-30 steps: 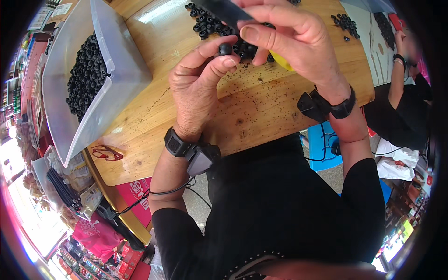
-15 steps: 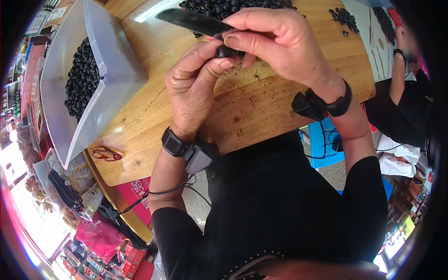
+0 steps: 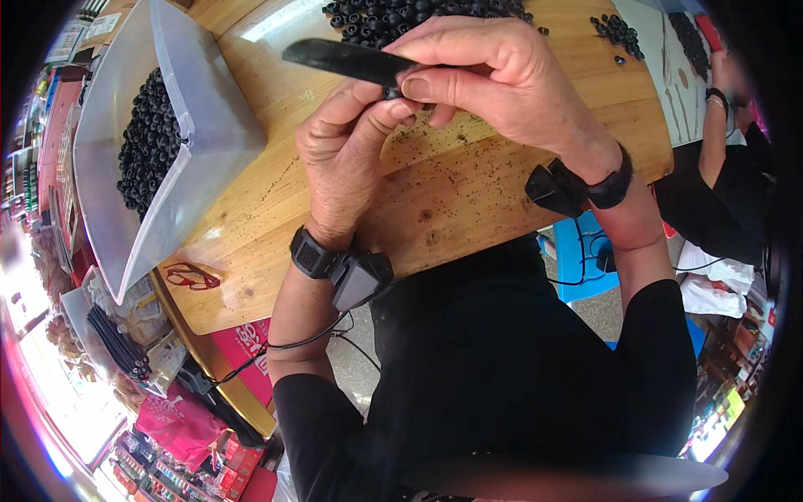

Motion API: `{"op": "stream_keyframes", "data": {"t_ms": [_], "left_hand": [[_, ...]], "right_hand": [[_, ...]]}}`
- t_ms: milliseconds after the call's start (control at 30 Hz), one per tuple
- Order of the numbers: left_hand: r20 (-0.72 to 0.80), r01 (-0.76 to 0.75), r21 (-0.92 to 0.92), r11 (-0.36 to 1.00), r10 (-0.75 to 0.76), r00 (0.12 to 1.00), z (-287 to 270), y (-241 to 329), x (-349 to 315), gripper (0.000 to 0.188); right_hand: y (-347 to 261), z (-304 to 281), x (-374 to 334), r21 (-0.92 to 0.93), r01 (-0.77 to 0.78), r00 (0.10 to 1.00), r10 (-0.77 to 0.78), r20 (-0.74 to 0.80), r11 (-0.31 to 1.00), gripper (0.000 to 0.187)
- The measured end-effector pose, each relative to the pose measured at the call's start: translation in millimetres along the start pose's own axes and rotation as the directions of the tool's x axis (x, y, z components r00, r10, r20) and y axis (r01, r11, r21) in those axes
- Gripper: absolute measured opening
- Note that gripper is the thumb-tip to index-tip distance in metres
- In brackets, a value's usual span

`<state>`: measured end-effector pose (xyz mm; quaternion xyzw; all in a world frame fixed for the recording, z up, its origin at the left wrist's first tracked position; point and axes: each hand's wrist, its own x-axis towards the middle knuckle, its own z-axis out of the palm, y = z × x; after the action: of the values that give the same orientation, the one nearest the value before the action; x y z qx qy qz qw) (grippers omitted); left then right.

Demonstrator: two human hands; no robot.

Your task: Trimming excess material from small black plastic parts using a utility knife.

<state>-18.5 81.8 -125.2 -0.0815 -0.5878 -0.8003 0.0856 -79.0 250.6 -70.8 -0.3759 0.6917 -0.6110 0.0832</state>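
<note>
My left hand (image 3: pixel 345 146) is closed, thumb and forefinger pinching a small round black part (image 3: pixel 391 93), mostly covered by my fingers. My right hand (image 3: pixel 514 84) grips a knife (image 3: pixel 343 61) whose dark blade points left; its handle is hidden in my palm. The right thumb presses close to the black part, and both hands meet above the wooden table (image 3: pixel 468 197). Just beyond them lies a heap of similar black parts (image 3: pixel 381 18), some with a hole in them. Dark crumbs are scattered on the wood below my hands.
At the left stands a translucent plastic bin (image 3: pixel 213 92) with many black parts (image 3: pixel 150 142) in it. Red-framed glasses (image 3: pixel 192 276) lie near the table's left corner. A smaller cluster of parts (image 3: pixel 617 33) is at the far right, beside another person's arm (image 3: pixel 713 151). A blue stool (image 3: pixel 577 259) stands below.
The knife blade has tilted and dropped slightly toward my left hand. My right fingers have shifted a little over the black part, which is now more hidden.
</note>
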Motion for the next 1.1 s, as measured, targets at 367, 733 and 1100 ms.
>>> {"op": "stream_keyframes", "data": {"t_ms": [367,733,1100], "left_hand": [[0.125,-0.078,-0.085,0.993,0.088,0.988,8.0,1.0,2.1,0.025],[0.06,-0.043,-0.203,0.978,0.057,0.997,4.6,-1.9,0.4,0.029],[0.177,-0.098,-0.139,0.985,0.122,0.977,3.3,-6.4,0.4,0.035]], "right_hand": [[-5.2,-11.1,-0.5,0.116,-0.135,0.991,0.136,0.003,0.984,0.014],[-11.8,-4.5,-5.0,0.038,0.028,1.0,-0.028,-0.003,0.999,0.018],[-19.9,-15.8,-0.8,0.141,-0.068,0.997,0.071,-0.016,0.988,0.013]]}}
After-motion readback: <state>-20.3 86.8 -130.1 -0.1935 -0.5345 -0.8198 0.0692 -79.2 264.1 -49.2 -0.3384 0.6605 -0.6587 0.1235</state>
